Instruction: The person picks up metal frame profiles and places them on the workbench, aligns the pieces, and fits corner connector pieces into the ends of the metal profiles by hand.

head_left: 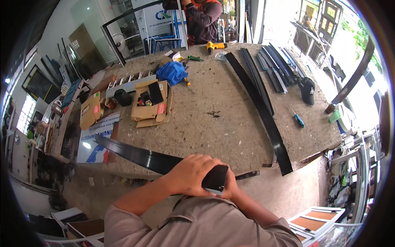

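A long black metal profile (142,156) slants from the table's left front part toward my body. Its near end rises close to my chest, over the table's front edge. My left hand (192,173) is closed over this end, with the fingers across its top. From the other side my right hand (231,184) grips the same end; its fingers are partly hidden behind the profile. Farther right, another long black profile (263,113) lies across the table, its near end sticking out past the front edge.
On the worktable (197,136) are an open cardboard box (144,119), a blue plastic bundle (172,73), a yellow drill (214,46), a screwdriver (299,120), a dark cap (307,90) and several short profiles (277,66). A person (202,22) stands at the far side.
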Tool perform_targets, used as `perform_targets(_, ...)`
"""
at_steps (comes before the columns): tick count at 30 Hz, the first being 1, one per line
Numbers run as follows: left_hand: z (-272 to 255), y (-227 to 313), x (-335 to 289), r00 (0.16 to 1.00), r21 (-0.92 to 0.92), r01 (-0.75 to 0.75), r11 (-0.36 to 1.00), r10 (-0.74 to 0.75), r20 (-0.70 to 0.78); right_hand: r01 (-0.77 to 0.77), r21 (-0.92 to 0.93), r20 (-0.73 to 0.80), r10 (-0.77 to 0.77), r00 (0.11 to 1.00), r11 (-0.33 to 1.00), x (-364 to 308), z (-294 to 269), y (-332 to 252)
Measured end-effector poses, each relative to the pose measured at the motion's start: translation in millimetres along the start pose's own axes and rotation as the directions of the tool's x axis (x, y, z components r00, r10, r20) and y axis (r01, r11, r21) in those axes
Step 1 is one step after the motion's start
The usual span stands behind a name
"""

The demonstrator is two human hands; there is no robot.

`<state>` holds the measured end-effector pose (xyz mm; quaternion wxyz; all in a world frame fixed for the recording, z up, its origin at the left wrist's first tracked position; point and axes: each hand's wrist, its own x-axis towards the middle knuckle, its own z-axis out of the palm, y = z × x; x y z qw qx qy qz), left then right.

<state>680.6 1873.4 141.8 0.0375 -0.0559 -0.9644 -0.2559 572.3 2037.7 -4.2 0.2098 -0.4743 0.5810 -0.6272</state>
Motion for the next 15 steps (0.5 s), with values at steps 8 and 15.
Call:
perform_targets(8, -5, 0, 11, 0.999, -0.118, -0.005, 0.993, 0.0, -0.036, -0.068, 0.098, -0.01, 0.07, 0.998, 0.993, -10, 9, 11)
perform_targets(15, -6, -5, 10, 0.999, -0.129, 0.041, 0.991, -0.039, 0.023, -0.143, -0.157, 0.176, 0.17, 0.97, 0.977, -10, -14, 4)
